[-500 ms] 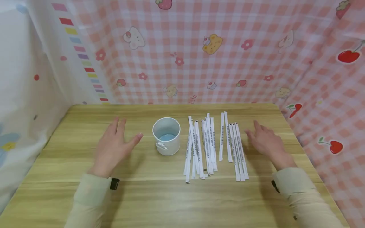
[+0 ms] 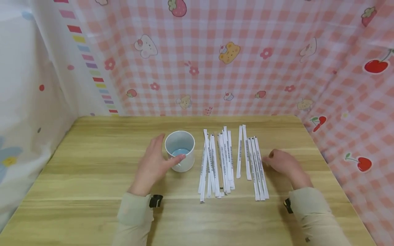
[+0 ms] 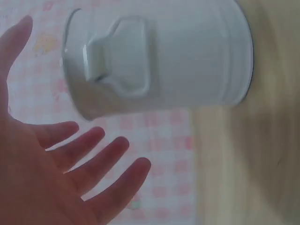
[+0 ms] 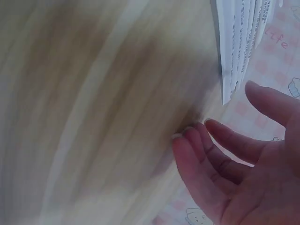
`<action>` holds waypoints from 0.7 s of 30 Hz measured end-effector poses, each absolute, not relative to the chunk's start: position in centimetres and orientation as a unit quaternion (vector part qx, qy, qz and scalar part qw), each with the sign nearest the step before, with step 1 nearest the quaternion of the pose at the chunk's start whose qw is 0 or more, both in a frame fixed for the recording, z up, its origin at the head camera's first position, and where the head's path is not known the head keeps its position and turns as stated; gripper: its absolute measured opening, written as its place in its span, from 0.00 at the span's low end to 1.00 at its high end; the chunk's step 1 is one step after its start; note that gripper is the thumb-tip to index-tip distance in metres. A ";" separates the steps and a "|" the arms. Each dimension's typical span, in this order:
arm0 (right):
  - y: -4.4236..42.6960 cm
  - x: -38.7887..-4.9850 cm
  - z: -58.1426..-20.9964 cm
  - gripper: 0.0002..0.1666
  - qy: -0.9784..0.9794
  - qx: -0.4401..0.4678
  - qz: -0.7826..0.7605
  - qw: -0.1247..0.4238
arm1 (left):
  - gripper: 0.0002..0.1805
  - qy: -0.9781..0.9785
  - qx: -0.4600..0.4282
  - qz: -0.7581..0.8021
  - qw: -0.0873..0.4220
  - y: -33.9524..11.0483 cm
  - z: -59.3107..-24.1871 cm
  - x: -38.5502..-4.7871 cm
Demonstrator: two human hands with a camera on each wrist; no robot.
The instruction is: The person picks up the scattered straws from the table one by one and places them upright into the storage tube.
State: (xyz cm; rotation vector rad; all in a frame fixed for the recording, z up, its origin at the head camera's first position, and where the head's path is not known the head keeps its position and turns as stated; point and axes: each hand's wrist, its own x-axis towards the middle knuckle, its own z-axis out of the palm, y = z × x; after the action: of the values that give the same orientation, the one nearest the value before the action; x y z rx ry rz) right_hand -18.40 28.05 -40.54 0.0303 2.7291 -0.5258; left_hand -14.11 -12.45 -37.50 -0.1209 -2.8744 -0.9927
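Note:
A white metal bucket (image 2: 186,164) with a small side handle stands upright left of the paper-wrapped sticks (image 2: 227,160). My left hand (image 2: 154,165) is at its left side, thumb across its front; in the left wrist view the fingers (image 3: 117,187) are spread, apart from the bucket (image 3: 187,56). Beside the rightmost wrapped sticks (image 2: 258,167) is my right hand (image 2: 284,164). In the right wrist view that hand (image 4: 243,164) has its fingers slightly bent and nothing in them, close to the end of the wrapped sticks (image 4: 227,56).
The sticks lie in loose, partly overlapping groups on the wooden table (image 2: 92,164). A pink checked cloth (image 2: 197,44) hangs behind the table and along its right side, with a white cloth (image 2: 24,85) on the left.
My left hand has moved right, from beside the bucket to its edge. The right hand has shifted slightly, its fingers more bent. The head view has tilted up a little.

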 end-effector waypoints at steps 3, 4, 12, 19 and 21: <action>27.7 -18.6 -40.7 0.30 0.963 0.027 -0.200 0.181 | 0.57 -0.931 -0.041 -0.361 0.041 -11.9 -38.2 -14.5; 27.6 -18.7 -40.8 0.29 0.962 0.031 -0.202 0.181 | 0.57 -0.928 -0.040 -0.369 0.039 -11.8 -38.5 -14.6; 26.9 -20.0 -41.3 0.22 0.963 0.042 -0.201 0.176 | 0.56 -0.920 -0.026 -0.389 0.038 -11.1 -39.5 -15.1; 26.1 -20.4 -42.0 0.15 0.967 0.043 -0.195 0.158 | 0.58 -0.912 -0.013 -0.406 0.054 -10.1 -40.2 -15.6; 25.8 -20.5 -42.1 0.13 0.970 0.041 -0.189 0.149 | 0.58 -0.913 -0.007 -0.404 0.056 -9.9 -40.4 -15.7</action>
State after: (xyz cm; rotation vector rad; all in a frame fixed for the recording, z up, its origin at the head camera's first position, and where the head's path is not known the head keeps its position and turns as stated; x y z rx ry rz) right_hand -20.47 25.81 -42.05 0.1187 2.7873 -0.5444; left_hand -15.75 -9.88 -40.39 -0.0207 -2.7696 -1.2258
